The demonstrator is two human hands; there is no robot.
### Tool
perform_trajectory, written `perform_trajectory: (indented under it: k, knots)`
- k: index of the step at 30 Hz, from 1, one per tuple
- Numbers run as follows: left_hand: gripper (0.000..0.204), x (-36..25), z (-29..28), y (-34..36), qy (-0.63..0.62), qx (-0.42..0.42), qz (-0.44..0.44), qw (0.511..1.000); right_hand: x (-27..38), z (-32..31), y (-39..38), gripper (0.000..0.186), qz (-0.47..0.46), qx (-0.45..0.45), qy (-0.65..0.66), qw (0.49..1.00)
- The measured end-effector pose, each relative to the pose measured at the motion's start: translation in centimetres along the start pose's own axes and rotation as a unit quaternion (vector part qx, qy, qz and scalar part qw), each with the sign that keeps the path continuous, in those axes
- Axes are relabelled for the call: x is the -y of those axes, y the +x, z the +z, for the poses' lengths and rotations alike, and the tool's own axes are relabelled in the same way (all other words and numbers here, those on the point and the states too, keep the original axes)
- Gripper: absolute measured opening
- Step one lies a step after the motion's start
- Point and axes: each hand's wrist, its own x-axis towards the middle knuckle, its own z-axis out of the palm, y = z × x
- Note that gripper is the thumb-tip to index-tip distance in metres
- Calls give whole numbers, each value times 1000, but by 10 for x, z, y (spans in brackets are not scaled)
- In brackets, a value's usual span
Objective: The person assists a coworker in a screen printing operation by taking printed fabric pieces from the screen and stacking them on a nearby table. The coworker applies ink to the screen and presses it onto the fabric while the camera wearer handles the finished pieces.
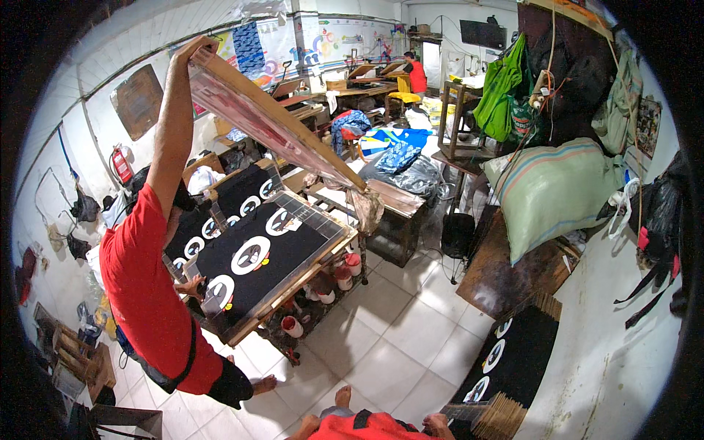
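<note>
My left hand (306,426) is at the lower edge beside my red shirt, small and partly cut off; its fingers cannot be made out. At the other side of the shirt, my right hand (437,424) seems curled, but what its fingers do is unclear. It is nearest to a stack of thin boards (497,415), which carries black fabric (519,361) printed with white round cartoon faces. Left of me, a co-worker in a red shirt (147,249) lifts a wooden-framed printing screen (275,121) above a table. Black printed fabric (275,246) lies flat on that table.
Red-stained containers (292,326) stand beneath the printing table (253,323). At right, a bulging pale green sack (561,192) rests above a brown board (490,275). Bags (506,88) hang behind it. Another person (416,73) is at the far end. White tiles (370,301) cover the floor.
</note>
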Motion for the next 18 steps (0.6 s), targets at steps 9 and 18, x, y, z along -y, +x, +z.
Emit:
perform_trajectory:
  k: [9,18]
  knots:
    - [26,-26,-30,2,-230,8,-200,952,-21,-22,22,16,-210,93,-421,877]
    - [30,-20,-17,19,-185,-14,-172,967,-42,-28,-8,27,-215,69,-648,728]
